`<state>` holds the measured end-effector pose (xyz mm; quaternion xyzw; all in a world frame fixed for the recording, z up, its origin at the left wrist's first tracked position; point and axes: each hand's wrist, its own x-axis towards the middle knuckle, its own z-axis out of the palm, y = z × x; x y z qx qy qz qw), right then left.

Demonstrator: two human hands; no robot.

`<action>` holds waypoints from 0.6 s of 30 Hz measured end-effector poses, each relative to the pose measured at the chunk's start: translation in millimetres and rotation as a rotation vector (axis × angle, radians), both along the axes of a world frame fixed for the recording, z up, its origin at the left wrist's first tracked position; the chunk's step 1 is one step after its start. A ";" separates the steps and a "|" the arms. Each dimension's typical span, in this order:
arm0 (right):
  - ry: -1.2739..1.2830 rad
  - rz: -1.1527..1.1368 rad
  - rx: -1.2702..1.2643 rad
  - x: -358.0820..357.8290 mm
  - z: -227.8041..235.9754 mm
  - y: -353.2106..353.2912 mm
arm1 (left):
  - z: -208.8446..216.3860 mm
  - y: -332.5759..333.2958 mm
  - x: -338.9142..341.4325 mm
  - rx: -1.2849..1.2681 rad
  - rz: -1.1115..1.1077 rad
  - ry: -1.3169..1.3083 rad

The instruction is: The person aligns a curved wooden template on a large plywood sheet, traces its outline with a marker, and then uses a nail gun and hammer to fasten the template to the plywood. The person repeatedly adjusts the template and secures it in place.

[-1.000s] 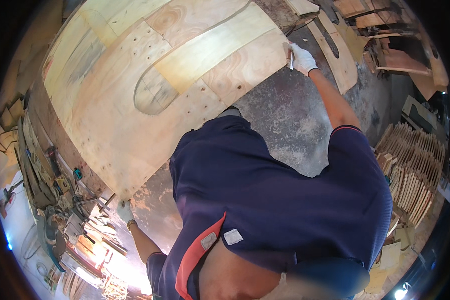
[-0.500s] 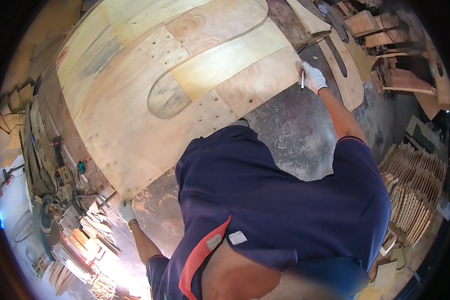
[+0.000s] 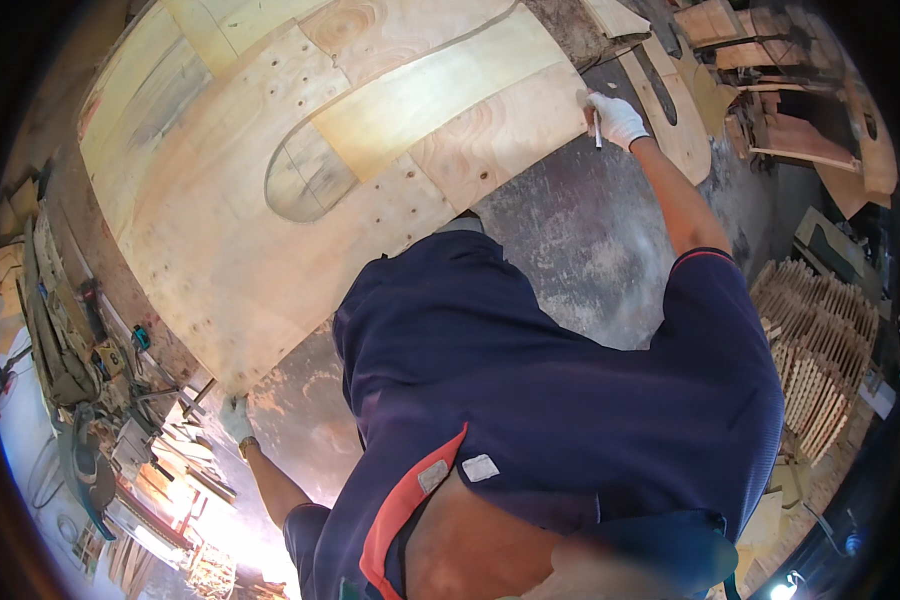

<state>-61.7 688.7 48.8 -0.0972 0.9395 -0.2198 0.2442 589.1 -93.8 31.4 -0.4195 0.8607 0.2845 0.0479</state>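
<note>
A large pale plywood panel (image 3: 220,250) with a long rounded slot and several small dark spots spreads in front of me, over another plywood sheet (image 3: 255,20). My left hand (image 3: 236,418), in a light work glove, is closed at the panel's near-left corner; its fingertips are partly hidden. My right hand (image 3: 618,122), in a white glove, is closed round a slim white pen (image 3: 598,132) pointing down. The same hand's fingers touch the panel's right end.
Slotted plywood pieces (image 3: 660,90) lie beyond my right hand. A stack of slatted wood pieces (image 3: 815,340) stands on the right. Along the left are hand tools and clamps (image 3: 135,440), with wood offcuts (image 3: 205,470) close by. Worn grey floor (image 3: 570,240) shows below the panel.
The view has shifted a little, so the panel and surroundings sit farther left and partly higher in the picture. Both hands keep their places on the panel, and the pen stays in my right hand.
</note>
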 end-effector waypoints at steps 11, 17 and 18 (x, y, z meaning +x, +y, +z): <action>0.305 0.244 0.311 4.4 13.7 4.7 | -21.8 16.5 10.7 0.063 0.175 0.246; 0.410 -0.354 0.280 24.3 -29.0 -18.2 | -42.9 41.5 -4.1 -0.102 0.737 0.254; 0.466 -0.439 0.180 27.9 -38.7 -24.4 | -45.3 43.5 -8.2 -0.213 0.707 0.239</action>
